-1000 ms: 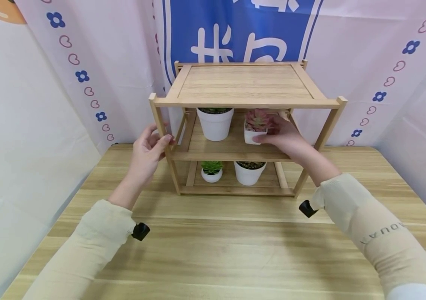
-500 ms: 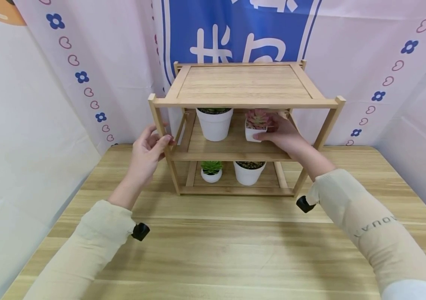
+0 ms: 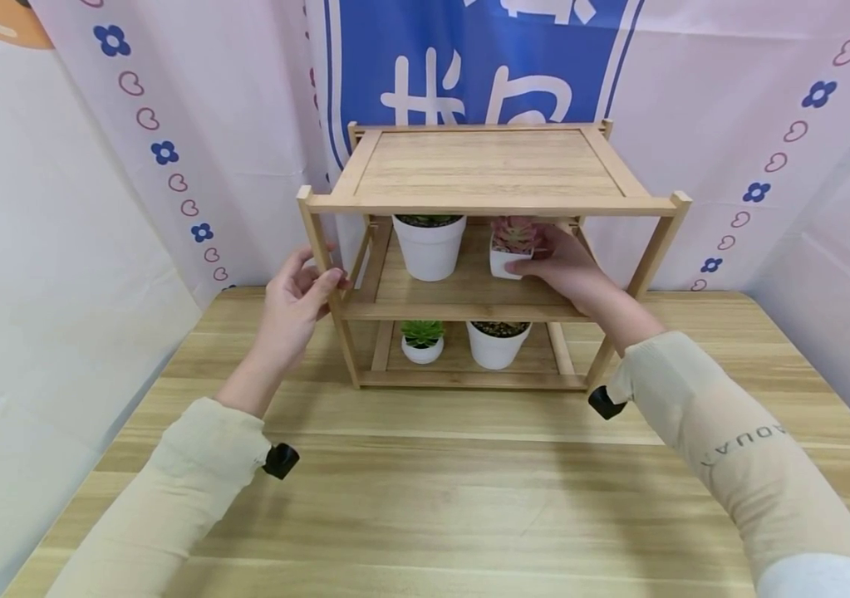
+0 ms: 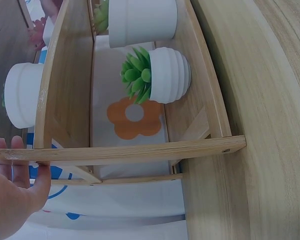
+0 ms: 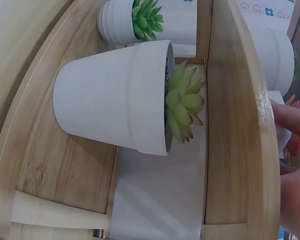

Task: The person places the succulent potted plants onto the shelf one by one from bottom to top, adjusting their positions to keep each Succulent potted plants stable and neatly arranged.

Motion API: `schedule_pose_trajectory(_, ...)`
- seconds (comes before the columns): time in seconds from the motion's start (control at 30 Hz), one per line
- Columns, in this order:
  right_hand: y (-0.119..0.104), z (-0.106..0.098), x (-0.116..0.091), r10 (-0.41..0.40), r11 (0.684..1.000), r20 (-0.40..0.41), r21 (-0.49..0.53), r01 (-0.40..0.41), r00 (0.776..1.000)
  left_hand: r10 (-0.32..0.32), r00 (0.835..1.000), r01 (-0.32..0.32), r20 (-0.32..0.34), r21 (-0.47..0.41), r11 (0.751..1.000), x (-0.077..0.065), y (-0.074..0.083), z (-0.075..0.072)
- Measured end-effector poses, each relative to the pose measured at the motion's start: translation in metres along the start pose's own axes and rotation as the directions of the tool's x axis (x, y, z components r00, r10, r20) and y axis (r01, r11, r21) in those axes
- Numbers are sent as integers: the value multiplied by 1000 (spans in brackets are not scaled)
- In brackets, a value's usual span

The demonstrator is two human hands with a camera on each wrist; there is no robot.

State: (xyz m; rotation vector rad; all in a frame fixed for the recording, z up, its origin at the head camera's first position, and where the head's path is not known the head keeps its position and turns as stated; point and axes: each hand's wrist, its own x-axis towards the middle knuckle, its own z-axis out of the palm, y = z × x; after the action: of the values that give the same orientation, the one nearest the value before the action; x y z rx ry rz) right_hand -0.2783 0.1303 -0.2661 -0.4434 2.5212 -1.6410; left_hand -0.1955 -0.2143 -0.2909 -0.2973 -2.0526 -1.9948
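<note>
My right hand reaches between the top and middle shelves of a wooden rack. Its thumb and fingers pinch a small square white pot holding a pink succulent, low over the middle shelf. To the left of that pot stands a larger white pot, its plant mostly hidden by the top board. My left hand grips the rack's front left post, thumb in front; the left wrist view shows its fingers at the post. In the right wrist view, the middle shelf's edge partly covers the right hand.
The bottom shelf holds a small green succulent in a ribbed white pot and a larger white pot with a pale green succulent. The rack stands on a wooden table, before a printed cloth.
My right hand has shifted the pink succulent's pot slightly back along the middle shelf. The right forearm has moved a little inward and forward; the left hand stays at the post.
</note>
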Motion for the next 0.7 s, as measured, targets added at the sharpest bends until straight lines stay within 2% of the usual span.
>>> schedule_pose_trajectory(0.5,2,2,8,11,999,-39,-37,-13,999,2,1000,-2,-1,-5,1000,1,-1,0)
schedule_pose_trajectory(0.7,3,4,11,10,1000,-50,-16,-11,999,0,1000,0,-3,2,1000,1,0,0)
